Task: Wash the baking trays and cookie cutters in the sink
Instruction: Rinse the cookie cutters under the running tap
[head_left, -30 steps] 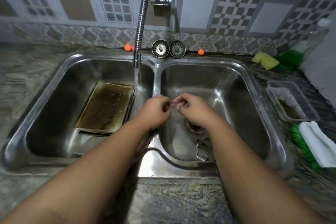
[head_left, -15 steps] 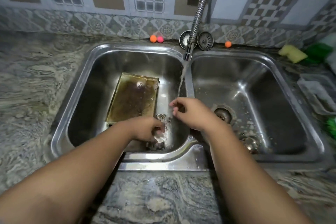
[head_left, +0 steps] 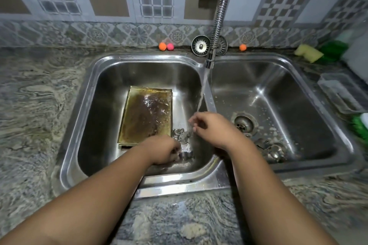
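A greasy, brown-stained baking tray (head_left: 146, 115) lies flat in the left basin of the steel double sink (head_left: 139, 58). Small metal cookie cutters (head_left: 181, 134) sit beside the tray's right edge. More cutters (head_left: 271, 148) lie in the right basin near the drain (head_left: 243, 123). My left hand (head_left: 162, 150) is low in the left basin, its fingers curled on a cookie cutter (head_left: 187, 154). My right hand (head_left: 211, 128) hovers over the divider under the water stream (head_left: 203, 93), fingers loosely curled with nothing seen in them.
The flexible tap (head_left: 219, 16) runs. Two strainer plugs (head_left: 200, 45) and small orange and pink balls (head_left: 166, 46) stand at the back rim. A yellow sponge (head_left: 308, 53), a green scrubber (head_left: 334, 49) and a clear plastic container (head_left: 342, 93) are on the granite counter at the right.
My hands were together over the right basin, rubbing something small. They have parted: the left went down into the left basin to the cutters, and the right stays under the stream.
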